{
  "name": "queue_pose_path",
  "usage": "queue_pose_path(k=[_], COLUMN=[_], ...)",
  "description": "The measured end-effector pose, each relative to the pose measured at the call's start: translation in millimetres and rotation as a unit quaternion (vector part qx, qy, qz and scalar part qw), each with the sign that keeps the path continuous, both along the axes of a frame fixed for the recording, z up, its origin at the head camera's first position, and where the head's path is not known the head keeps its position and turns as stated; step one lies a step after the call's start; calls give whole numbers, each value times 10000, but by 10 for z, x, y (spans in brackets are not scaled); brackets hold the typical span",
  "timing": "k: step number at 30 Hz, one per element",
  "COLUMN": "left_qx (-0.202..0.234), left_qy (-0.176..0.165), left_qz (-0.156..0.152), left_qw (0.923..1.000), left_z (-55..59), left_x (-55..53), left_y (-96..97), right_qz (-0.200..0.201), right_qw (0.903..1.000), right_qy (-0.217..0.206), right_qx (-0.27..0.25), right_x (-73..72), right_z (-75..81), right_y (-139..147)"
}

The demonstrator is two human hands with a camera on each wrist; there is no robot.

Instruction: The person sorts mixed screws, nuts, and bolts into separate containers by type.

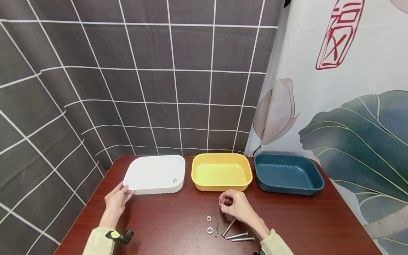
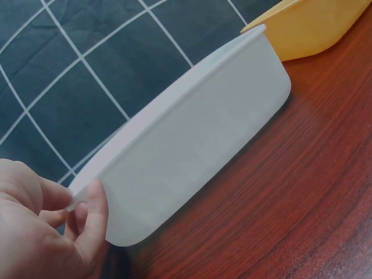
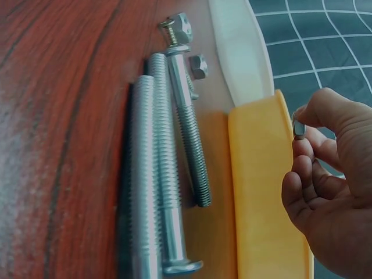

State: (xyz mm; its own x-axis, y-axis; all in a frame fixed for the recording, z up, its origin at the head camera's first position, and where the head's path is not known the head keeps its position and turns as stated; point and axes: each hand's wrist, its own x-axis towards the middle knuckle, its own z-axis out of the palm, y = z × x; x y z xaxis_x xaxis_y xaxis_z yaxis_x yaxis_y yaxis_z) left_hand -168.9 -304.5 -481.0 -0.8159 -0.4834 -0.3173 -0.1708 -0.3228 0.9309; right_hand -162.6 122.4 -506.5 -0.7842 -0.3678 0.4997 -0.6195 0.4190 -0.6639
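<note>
My left hand (image 1: 116,202) pinches the near left corner of a white tray (image 1: 149,170) between thumb and fingers; the left wrist view shows the grip at the tray's rim (image 2: 168,104). One nut (image 1: 174,180) lies inside that tray, toward its near right corner. My right hand (image 1: 238,206) pinches another nut (image 3: 299,128) between thumb and forefinger, above the table just in front of the yellow tray (image 1: 221,188). Below it on the table lie two loose nuts (image 1: 210,230), several thin screws (image 1: 217,229) and three thick bolts (image 1: 236,236).
A blue tray (image 1: 289,190) stands to the right of the yellow one, and all three trays form a row along the back of the reddish-brown table (image 1: 172,223). Behind them hangs a dark cloth (image 1: 191,85) with white grid lines.
</note>
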Motion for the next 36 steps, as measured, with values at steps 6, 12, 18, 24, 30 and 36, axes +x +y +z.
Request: queue_pose_path(k=[6, 12, 18, 24, 30, 36], left_qx=[31, 13, -11, 35, 26, 15], left_qy=[-37, -73, -95, -31, -51, -50], left_qz=[14, 11, 59, 73, 66, 69], left_qw=[10000, 10000, 9999, 10000, 10000, 10000], left_z=[-6, -16, -24, -22, -13, -14], left_x=[4, -3, -12, -7, -14, -15], left_y=[-5, -16, -19, -14, -12, -13], right_qz=[-45, -64, -61, 93, 161, 173], right_qw=[9998, 9989, 9973, 9988, 9991, 9986], right_qy=[-167, -454, -722, -471, -394, -493], right_qx=[56, 83, 135, 45, -3, 36], right_x=[-21, -29, -54, -96, -141, -175], right_z=[25, 74, 146, 194, 243, 289], right_y=[-12, -42, -109, -181, -242, -298])
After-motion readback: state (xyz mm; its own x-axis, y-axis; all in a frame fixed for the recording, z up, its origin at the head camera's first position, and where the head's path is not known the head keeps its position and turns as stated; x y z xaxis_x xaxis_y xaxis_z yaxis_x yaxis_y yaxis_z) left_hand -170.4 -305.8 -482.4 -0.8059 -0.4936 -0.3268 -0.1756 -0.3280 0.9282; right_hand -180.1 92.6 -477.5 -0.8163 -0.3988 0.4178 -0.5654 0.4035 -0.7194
